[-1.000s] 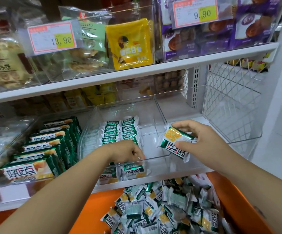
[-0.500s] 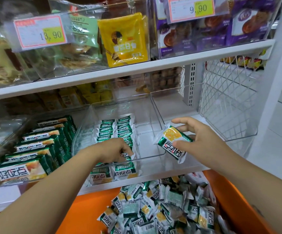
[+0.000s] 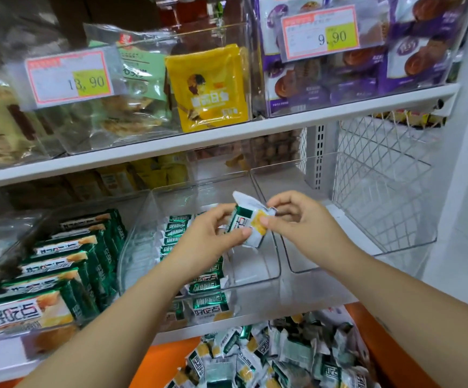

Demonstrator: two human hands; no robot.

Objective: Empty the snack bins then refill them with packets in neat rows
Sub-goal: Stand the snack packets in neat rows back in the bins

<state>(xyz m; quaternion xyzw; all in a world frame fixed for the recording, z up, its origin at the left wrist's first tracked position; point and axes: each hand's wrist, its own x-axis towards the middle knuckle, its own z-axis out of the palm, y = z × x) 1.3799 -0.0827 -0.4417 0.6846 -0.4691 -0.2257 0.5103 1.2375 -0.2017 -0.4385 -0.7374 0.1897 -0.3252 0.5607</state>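
Left hand [image 3: 207,239], right hand [image 3: 308,228] both pinch packet [image 3: 251,224] | over clear bin [image 3: 266,259] | white shelf [image 3: 339,292] | orange crate [image 3: 157,365] below

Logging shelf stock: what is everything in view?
Middle bin: one, clear, lower shelf.
Right bin: one, clear, beside it.
Held packet: one, green-white-yellow, above middle bin.
Rowed packets: several, green, middle bin's left.
Larger packs: several, green, lower shelf's left.
Crate: one, orange, below lower shelf.
Loose packets: many, green-white, in crate.
Pouch: one, yellow, upper shelf.
Purple packs: several, purple, upper right.
Price tags: two, pink-yellow, upper shelf.
Left-hand grip: one, bare, packet's left.
Right-hand grip: one, bare, packet's right.
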